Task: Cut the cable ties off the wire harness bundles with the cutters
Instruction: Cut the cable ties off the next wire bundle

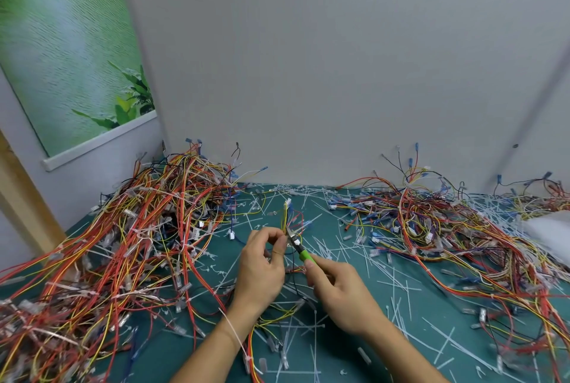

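Observation:
My left hand (262,262) pinches a small wire harness bundle (288,216) of yellow, red and blue wires, held upright over the green mat. My right hand (339,293) grips the green-handled cutters (300,248). Their metal jaws point up and left into the bundle right beside my left fingertips. Whether the jaws touch a cable tie is hidden by the wires. A white connector sits at the top of the bundle.
A big heap of tied harnesses (123,243) fills the left side. Another spread of wires (447,228) lies at the right. Cut white cable ties (398,287) litter the green mat (339,222). A grey wall stands behind.

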